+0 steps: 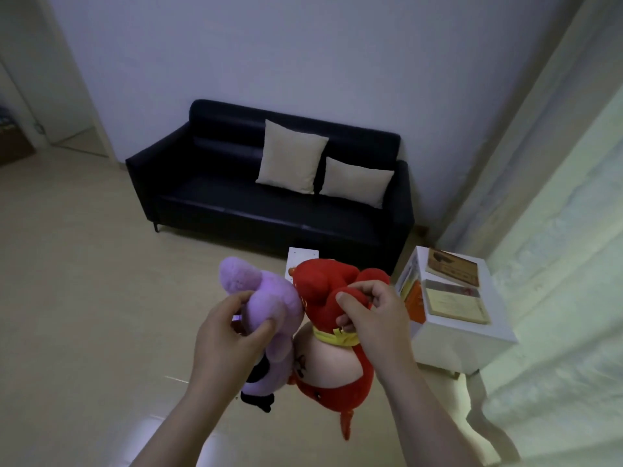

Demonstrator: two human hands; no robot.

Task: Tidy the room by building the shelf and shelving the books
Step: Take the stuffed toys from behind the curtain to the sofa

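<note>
Evidently two soft toys are being tidied away. A purple plush toy (261, 298) is gripped by the left hand (229, 332), fingers curled round its body. A red plush toy (320, 284) is pinched at its top between the thumb and fingers of the right hand (374, 318). Both are best set down on the black sofa (236, 203) seat, left of the beige cushions (290, 156). The white shelf (465, 348) stands by the sofa's right end, with books (453, 267) laid flat on top and others inside. It should be passed well clear.
</note>
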